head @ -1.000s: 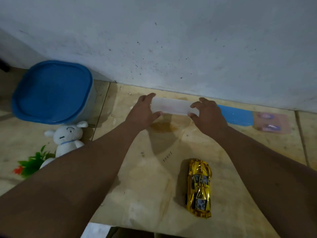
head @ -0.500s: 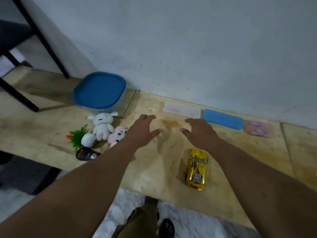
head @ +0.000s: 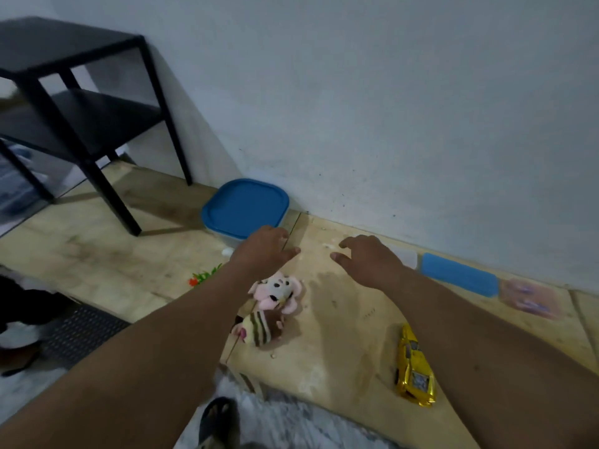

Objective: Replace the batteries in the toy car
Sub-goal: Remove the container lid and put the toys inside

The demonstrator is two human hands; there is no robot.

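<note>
While both hands hover empty over the wooden table (head: 340, 361), the left hand (head: 264, 251) has drifted toward the blue-lidded tub (head: 244, 207) and the right hand (head: 369, 260) follows, fingers loosely spread (2 bare palms down); the gold toy car (head: 415, 371) stays by the right forearm.

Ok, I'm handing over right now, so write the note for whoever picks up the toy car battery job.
Left hand: open, holding nothing, hovering near the blue-lidded container.
Right hand: open, holding nothing, above the wooden board.
Gold toy car: lies on the board near its front edge, untouched.
By the wall: clear case, blue case, pink battery pack, contents blurred.
Done: nothing visible on the car.
Left: open the car, swap batteries, close it.
</note>
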